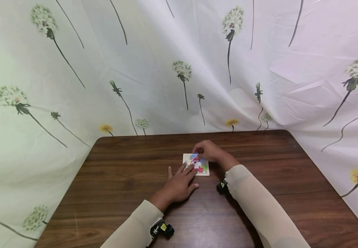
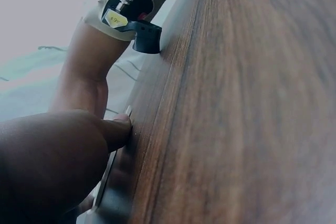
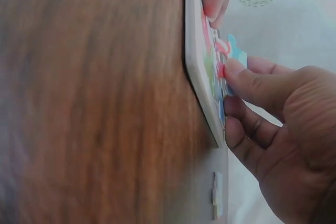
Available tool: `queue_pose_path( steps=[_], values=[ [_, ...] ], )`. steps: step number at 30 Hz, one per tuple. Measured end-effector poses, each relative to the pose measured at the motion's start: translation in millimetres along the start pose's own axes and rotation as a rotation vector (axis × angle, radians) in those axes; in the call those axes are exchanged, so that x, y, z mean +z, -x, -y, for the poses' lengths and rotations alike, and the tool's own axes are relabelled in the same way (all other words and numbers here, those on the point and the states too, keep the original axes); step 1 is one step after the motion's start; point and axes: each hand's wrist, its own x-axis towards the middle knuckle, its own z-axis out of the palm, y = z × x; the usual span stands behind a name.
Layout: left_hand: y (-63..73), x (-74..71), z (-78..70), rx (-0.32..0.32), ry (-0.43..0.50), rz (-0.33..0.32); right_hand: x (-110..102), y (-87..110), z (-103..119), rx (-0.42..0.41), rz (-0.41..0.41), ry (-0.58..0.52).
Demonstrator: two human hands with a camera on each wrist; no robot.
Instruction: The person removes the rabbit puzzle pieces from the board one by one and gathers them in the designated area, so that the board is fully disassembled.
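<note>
A small square picture puzzle (image 1: 196, 163) with a pale border and a cartoon animal lies flat on the table. The left hand (image 1: 179, 186) rests on its lower left part, fingers spread and fairly straight. At the upper right edge is the right hand (image 1: 211, 151). In the right wrist view, its thumb and finger pinch a pink and light-blue puzzle piece (image 3: 237, 56), tilted up from the board (image 3: 197, 51). Its other fingertips touch the board's edge. From the left wrist, the board is mostly hidden behind the left hand (image 2: 52, 156).
The dark wooden table (image 1: 129, 172) reaches back to a white cloth (image 1: 154, 86) printed with dandelions. A small flat object (image 3: 217, 195) lies beyond the board in the right wrist view; its kind is unclear. Each wrist wears a black camera (image 1: 166, 230).
</note>
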Motion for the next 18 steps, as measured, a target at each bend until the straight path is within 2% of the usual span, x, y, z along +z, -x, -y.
queue_pose_path(
  steps=[10, 18],
  values=[
    [0.7, 2.2, 2.1, 0.002, 0.004, -0.004, -6.0, 1.4, 7.8, 0.043, 0.054, 0.023],
    [0.5, 1.0, 1.9, 0.007, 0.011, -0.007, -6.7, 1.5, 8.2, 0.048, 0.059, 0.008]
  ],
)
